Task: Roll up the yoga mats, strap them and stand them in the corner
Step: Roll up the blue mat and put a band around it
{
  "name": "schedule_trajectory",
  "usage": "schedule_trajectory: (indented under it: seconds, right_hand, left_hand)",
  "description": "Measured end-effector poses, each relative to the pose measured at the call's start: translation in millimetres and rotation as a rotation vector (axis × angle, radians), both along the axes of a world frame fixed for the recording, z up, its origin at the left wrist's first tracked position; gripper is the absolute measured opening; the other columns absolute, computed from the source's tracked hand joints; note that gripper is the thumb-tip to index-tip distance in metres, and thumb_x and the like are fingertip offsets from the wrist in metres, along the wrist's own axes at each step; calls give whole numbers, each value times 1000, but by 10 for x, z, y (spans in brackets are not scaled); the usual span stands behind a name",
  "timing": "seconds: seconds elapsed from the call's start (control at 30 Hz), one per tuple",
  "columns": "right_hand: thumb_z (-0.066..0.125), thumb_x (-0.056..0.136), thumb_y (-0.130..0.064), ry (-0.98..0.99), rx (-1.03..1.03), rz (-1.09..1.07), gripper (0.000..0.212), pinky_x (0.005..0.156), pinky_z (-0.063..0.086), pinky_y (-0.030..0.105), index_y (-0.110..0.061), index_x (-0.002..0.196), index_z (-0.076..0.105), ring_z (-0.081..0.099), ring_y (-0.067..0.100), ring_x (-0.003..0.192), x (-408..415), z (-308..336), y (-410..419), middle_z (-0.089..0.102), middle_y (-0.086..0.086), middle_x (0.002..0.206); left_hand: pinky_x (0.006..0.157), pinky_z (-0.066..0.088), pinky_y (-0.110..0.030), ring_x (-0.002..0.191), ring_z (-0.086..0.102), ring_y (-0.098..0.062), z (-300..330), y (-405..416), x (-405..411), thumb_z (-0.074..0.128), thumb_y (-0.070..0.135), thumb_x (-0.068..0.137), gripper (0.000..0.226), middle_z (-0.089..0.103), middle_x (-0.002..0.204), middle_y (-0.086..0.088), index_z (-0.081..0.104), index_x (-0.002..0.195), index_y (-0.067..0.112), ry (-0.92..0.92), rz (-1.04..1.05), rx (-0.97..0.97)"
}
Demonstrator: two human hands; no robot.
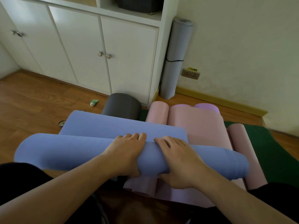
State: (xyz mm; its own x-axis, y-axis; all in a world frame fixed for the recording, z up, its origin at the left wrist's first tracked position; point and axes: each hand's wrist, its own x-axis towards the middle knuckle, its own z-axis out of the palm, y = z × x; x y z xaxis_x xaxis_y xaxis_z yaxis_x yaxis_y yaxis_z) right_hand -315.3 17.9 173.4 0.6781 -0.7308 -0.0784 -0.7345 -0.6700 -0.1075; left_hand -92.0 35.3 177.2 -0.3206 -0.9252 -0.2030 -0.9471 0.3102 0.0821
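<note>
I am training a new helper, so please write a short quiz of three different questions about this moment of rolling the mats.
1. True or false: a rolled grey mat with a black strap already stands in the corner.
2. Which mat do the left hand and right hand roll? A) pink mat B) blue mat C) green mat
3. Fill in: the small green tube lies on the wooden ____.

Key: 1 true; 2 B; 3 floor.
</note>
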Motion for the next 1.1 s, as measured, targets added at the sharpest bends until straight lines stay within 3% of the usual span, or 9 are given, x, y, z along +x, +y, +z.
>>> schedule_trajectory:
  seconds: [0.13, 0.27, 0.4, 0.57, 0.63, 0.73, 0.8, 0.97, 1.1]
  right_hand:
    - [81, 68, -58, 76, -65, 19, 112, 114, 41, 42, -23, 156, 22, 47, 26, 128, 21, -59, 30, 40, 3, 145]
    - [78, 71, -61, 35, -11, -15, 95, 102, 47, 40, -30, 149, 32, 53, 23, 116, 17, 5, -33, 47, -2, 135]
    - [77, 69, -64, -28, 27, -52, 96, 103, 48, 38, -32, 149, 35, 56, 18, 118, -4, 19, -82, 53, -7, 138]
    - [78, 73, -60, 66, -48, -11, 116, 119, 35, 41, -23, 161, 12, 44, 27, 134, 10, -9, -8, 38, 5, 152]
    - [83, 69, -57, 114, -68, -7, 121, 117, 36, 44, -22, 158, 9, 42, 29, 132, 33, -36, 13, 36, 6, 149]
    - [81, 69, -58, 94, -57, -11, 108, 105, 44, 44, -25, 152, 22, 51, 27, 120, 44, -74, -19, 45, 2, 137]
    - [79, 67, -61, 60, -39, -27, 101, 101, 47, 44, -28, 149, 30, 55, 25, 117, 29, -50, -55, 50, -1, 135]
    - [80, 68, -66, -23, 43, -60, 103, 109, 44, 39, -31, 152, 31, 54, 20, 126, 6, -21, -78, 52, -5, 145]
    - [82, 71, -62, 52, -26, -28, 119, 120, 33, 40, -23, 160, 14, 42, 26, 136, 13, -30, -27, 35, 3, 154]
  left_hand:
    - [84, 52, -39, 101, 63, -20, 37, 1, 4, 83, 66, 55, 96, 61, 116, 9, 36, 131, 29, 49, 33, 56]
    - [97, 49, -38, 109, 56, -17, 0, 24, 20, 79, 70, 60, 93, 55, 126, 9, 37, 134, 31, 48, -2, 29]
    - [106, 46, -42, 123, 50, -23, -68, 34, -5, 79, 69, 62, 112, 44, 140, 1, 29, 150, 23, -65, -61, -86]
    - [96, 51, -41, 111, 58, -20, -30, -15, -1, 81, 65, 61, 99, 54, 127, 5, 35, 140, 26, 5, -27, -72]
    - [93, 53, -40, 107, 60, -18, -4, -15, 17, 81, 67, 57, 99, 57, 123, 9, 36, 136, 29, 59, 8, -19]
    - [93, 50, -38, 107, 58, -17, -18, 16, 10, 78, 69, 59, 90, 56, 120, 10, 37, 130, 31, 57, -8, 2]
    - [99, 47, -38, 114, 51, -19, -48, 33, 8, 76, 69, 61, 94, 48, 129, 5, 37, 137, 29, 25, -35, -27]
    - [103, 46, -39, 121, 48, -22, -51, -3, -2, 79, 66, 63, 104, 44, 137, 0, 32, 146, 24, -60, -70, -105]
    - [98, 49, -37, 115, 55, -19, 18, -34, 27, 81, 66, 61, 100, 53, 130, 5, 35, 141, 27, 22, -20, -73]
